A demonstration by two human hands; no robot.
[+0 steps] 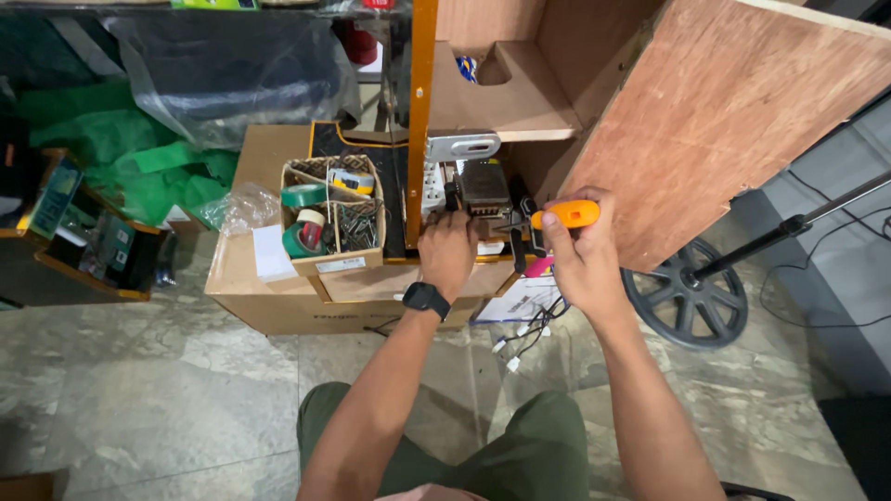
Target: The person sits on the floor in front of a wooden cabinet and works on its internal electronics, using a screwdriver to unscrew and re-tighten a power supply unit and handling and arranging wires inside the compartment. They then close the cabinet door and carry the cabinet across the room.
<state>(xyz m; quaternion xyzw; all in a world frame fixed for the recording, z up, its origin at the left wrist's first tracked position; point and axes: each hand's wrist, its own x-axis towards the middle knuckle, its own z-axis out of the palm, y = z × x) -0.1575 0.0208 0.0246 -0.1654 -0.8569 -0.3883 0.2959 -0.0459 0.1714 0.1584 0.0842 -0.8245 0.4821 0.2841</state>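
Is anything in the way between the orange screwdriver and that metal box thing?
Nothing visible blocks it. The right hand holds the screwdriver just right of the metal box, with only dark clips between them. The left hand sits below the box, off to the side.

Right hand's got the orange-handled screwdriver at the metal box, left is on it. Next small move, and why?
Probably seat the tip squarely before turning: the right hand grips the orange-handled screwdriver beside the metal box, which the left hand steadies, but the tip is hidden.

Both arms reach forward; the left hand (447, 249) is curled knuckles-up, while the right hand (577, 249) is closed in a fist-like grip.
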